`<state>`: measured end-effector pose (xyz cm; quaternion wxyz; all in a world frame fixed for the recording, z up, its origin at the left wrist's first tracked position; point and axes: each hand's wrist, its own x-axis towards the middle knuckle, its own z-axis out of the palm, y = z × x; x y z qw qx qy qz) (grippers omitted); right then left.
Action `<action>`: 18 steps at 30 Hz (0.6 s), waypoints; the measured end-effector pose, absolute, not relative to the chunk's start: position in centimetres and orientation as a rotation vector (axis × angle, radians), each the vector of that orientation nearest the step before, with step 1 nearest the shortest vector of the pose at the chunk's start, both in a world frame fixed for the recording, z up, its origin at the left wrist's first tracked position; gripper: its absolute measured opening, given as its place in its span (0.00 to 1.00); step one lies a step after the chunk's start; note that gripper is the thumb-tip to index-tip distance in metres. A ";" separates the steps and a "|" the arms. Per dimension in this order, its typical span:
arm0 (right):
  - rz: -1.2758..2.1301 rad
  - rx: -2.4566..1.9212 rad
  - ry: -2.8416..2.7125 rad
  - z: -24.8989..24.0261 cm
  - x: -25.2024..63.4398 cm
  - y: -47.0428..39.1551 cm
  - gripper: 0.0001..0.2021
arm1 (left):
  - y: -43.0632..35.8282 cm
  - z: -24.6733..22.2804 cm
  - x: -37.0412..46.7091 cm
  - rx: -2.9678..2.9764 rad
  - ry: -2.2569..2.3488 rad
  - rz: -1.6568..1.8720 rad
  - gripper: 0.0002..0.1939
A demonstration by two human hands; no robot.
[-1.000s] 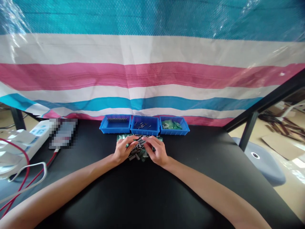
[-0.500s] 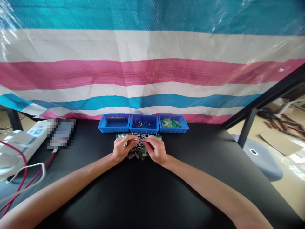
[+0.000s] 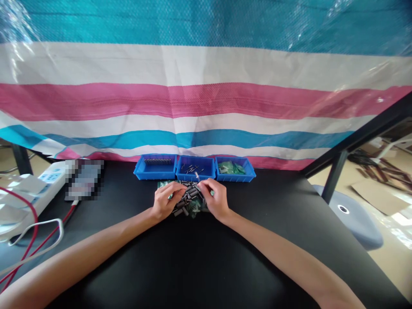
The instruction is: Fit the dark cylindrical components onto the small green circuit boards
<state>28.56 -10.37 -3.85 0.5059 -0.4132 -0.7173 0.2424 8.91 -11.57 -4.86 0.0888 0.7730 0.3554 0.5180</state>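
A jumbled pile of small grey and dark cylindrical parts (image 3: 189,195) lies between my hands, with green pieces among it. At the pile's left edge, my left hand (image 3: 166,198) has thumb and forefinger pinched together; what they hold, if anything, is too small to make out. My right hand (image 3: 215,198) is closed at the pile's right, just before the middle bin. From its fingertips a thin, light-coloured pin (image 3: 197,175) points up in front of the middle blue bin (image 3: 195,176). Several dark, thin pins (image 3: 190,168) lie in that bin.
A left blue bin (image 3: 155,175) contains a row of small cylinders; a right blue bin (image 3: 236,177) contains green packets (image 3: 230,168). Far left are a white power strip (image 3: 48,180), red and white cables and a blurred phone-like device (image 3: 84,180). A striped sheet (image 3: 199,101) hangs behind.
My right hand has moved slightly up and right, away from my left hand, and the light pin now shows at its fingertips. My left hand stays nearly in place.
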 end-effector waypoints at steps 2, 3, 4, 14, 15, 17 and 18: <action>0.681 -1.097 -1.623 -2.9 29.0 -9.3 0.15 | -11.6 -4.8 8.9 2.310 1.038 1.532 0.06; 0.735 -1.122 -1.650 -2.5 29.3 -8.8 0.17 | -11.6 -4.8 8.9 2.314 1.030 1.532 0.06; 0.767 -1.135 -1.679 -2.0 29.6 -8.2 0.18 | -11.6 -4.8 8.9 2.313 1.025 1.535 0.06; 0.397 -1.347 -2.333 -1.3 30.3 -7.5 0.07 | -11.7 -5.0 8.9 2.272 1.039 1.549 0.05; 0.347 -1.397 -2.387 -1.6 30.1 -7.7 0.04 | -11.7 -5.0 8.9 2.272 1.040 1.547 0.05; 0.273 -1.479 -2.479 -2.4 29.8 -7.9 0.05 | -11.7 -5.1 8.9 2.275 1.041 1.546 0.05; 0.249 -1.494 -2.526 -2.7 29.7 -8.0 0.06 | -11.7 -5.1 8.9 2.275 1.042 1.543 0.05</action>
